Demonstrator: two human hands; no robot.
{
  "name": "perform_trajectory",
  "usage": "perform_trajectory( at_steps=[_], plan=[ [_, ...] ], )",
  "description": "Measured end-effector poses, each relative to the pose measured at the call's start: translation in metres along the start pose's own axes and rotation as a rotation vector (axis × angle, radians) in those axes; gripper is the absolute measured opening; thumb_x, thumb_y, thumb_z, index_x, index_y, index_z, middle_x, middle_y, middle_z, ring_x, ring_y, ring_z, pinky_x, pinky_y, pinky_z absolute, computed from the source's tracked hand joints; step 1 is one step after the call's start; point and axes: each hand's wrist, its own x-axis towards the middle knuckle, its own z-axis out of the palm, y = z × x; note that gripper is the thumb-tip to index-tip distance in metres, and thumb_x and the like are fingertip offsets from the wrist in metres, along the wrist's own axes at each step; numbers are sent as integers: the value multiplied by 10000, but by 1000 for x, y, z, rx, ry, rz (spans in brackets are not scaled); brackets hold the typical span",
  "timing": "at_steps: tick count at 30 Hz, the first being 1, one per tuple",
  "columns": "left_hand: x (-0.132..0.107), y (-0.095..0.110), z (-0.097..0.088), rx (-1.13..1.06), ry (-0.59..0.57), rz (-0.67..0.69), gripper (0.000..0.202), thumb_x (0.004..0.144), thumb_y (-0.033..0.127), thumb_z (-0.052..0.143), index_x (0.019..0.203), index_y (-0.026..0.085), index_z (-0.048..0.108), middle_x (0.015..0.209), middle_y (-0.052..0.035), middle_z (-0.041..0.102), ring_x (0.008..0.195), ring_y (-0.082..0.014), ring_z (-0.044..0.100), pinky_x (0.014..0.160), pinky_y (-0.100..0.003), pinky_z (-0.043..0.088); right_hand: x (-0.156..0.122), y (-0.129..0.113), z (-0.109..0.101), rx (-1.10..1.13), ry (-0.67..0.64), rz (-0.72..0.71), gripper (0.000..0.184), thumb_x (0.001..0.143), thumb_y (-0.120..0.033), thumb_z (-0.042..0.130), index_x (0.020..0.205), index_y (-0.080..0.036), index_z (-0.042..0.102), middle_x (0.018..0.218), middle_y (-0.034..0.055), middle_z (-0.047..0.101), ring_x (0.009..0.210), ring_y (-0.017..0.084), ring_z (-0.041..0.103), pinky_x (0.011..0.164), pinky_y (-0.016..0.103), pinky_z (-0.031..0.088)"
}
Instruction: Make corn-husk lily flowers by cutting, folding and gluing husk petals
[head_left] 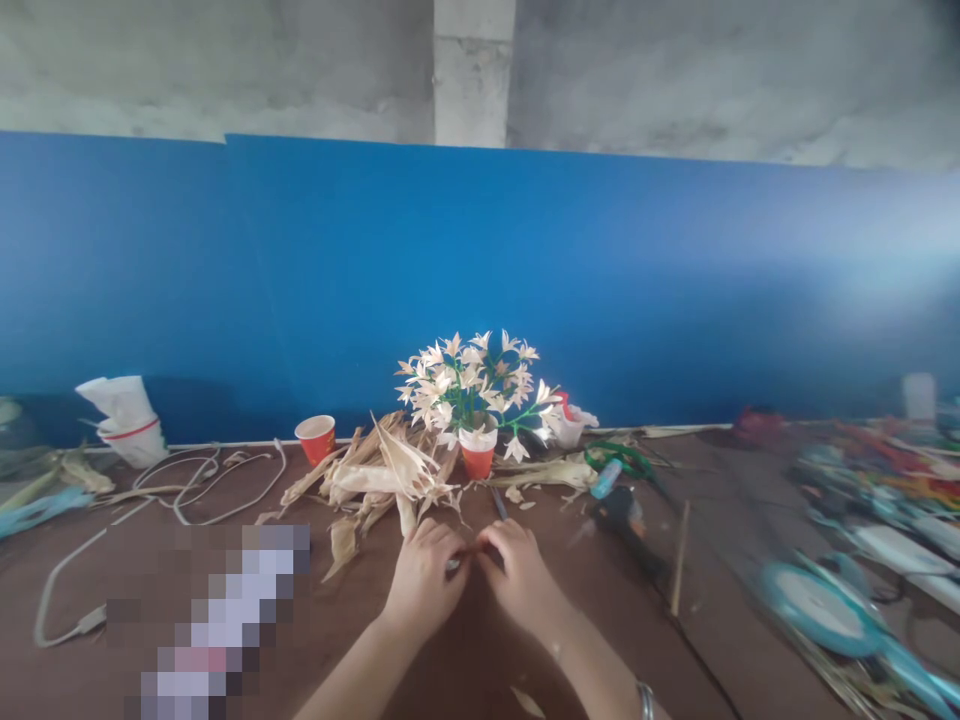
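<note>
My left hand [424, 578] and my right hand [517, 572] meet at the middle of the brown table [465, 650], fingers curled and pinched together on a small thin piece between them that I cannot make out. A dark thin stick [499, 502] lies just beyond the right hand. Behind the hands lies a pile of dried corn husks [382, 475]. A red paper cup [478, 455] stands behind it, holding a bouquet of pale husk flowers [472, 385] on green stems.
A second red cup [316, 438] stands at left, white cables [202, 480] and stacked white cups [127, 420] farther left. A glue gun [622, 505], a wooden stick [679, 570] and a teal tape roll [817, 605] lie at right. A blue wall panel [300, 270] backs the table.
</note>
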Motion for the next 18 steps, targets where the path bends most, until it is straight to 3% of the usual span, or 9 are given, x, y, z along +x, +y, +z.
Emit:
perform_trajectory(
  at_steps=[3,9,18],
  plan=[
    [0,3,1,41,-9,4,122,740,129,527,648,198,569,692,-23,622,732,-199,528,670,-315,354,0,-2,0,8,-1,-8,104,781,-113,525,756,-206,564,769,1,614,793,180,528,705,289,297],
    [-2,14,4,165,62,-143,171,767,175,513,602,191,553,641,-17,619,698,-196,535,652,-331,291,0,-11,7,-43,108,25,101,759,-111,554,701,-192,572,713,3,611,745,172,519,708,300,261],
    [-3,18,4,204,49,-253,200,785,209,515,601,195,593,633,1,649,702,-183,555,653,-325,254,-1,-18,12,-87,191,87,127,740,-85,553,673,-182,599,684,8,633,730,171,530,724,305,240]
  ],
)
